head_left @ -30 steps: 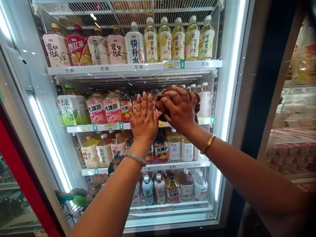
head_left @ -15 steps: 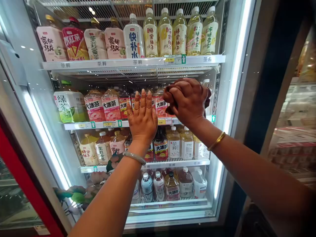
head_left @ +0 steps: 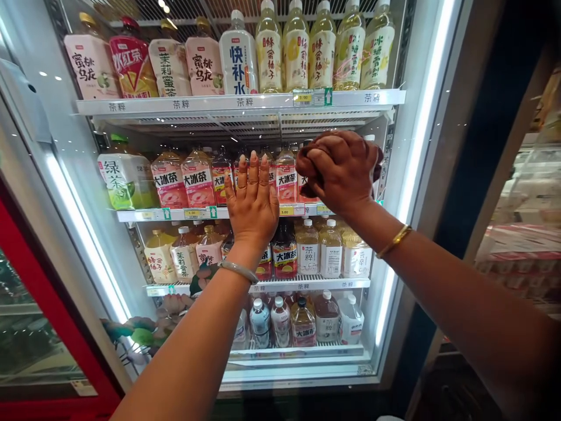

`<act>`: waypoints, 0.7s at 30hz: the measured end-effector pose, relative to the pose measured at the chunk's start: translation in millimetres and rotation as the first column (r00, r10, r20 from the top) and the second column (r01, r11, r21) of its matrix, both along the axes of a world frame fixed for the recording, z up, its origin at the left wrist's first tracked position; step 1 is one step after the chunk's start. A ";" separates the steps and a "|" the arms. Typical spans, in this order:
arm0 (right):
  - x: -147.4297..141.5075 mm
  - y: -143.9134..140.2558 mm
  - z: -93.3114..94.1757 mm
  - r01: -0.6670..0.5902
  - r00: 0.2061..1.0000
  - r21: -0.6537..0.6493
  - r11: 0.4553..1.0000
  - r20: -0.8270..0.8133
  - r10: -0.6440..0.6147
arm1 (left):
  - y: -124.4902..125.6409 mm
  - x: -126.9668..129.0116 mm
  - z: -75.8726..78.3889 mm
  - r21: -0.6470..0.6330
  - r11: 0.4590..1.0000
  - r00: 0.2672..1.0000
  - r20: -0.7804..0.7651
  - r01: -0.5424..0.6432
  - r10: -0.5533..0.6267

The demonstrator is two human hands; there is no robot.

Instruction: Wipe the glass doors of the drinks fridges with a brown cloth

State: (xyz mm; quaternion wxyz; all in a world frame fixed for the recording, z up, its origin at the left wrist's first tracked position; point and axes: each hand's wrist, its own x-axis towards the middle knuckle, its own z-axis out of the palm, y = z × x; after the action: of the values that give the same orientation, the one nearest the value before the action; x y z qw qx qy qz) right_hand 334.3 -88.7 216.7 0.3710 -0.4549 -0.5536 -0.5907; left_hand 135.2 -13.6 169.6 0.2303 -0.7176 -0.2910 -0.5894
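My left hand (head_left: 252, 202) lies flat with fingers spread, apparently against the glass door of a drinks cooler, and it holds nothing. A grey bangle circles that wrist. Up and to the right, my right hand (head_left: 339, 172) is closed around a bunched dark brown cloth (head_left: 307, 164), which is held up to the glass and mostly covered by my fingers. A gold bracelet sits on the right wrist. Behind the glass, pink-labelled bottles (head_left: 197, 181) stand on the second shelf, partly hidden by both hands.
Bottled drinks fill several shelves, with yellow bottles (head_left: 295, 52) on the top one. Flower decorations (head_left: 142, 336) show at the lower left of the door. A red-framed cooler (head_left: 48, 316) stands to the left. Stacked goods (head_left: 512, 245) are at the right.
My right hand has moved slightly right with the cloth, uncovering part of a pink-labelled bottle. My left hand stays nearly in place. The view has shifted a little.
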 end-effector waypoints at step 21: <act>29.4 5.2 30.5 -0.006 0.993 0.148 0.989 -0.118 0.024 | 0.5 -0.8 -0.4 -0.007 1.000 1.000 -0.008 -0.005 0.005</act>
State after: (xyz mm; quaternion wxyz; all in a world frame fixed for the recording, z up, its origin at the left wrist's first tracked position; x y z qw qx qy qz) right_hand 363.7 -83.6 247.2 0.4407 -0.4565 -0.4886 -0.5988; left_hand 134.3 -13.1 169.1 0.2304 -0.7199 -0.2941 -0.5849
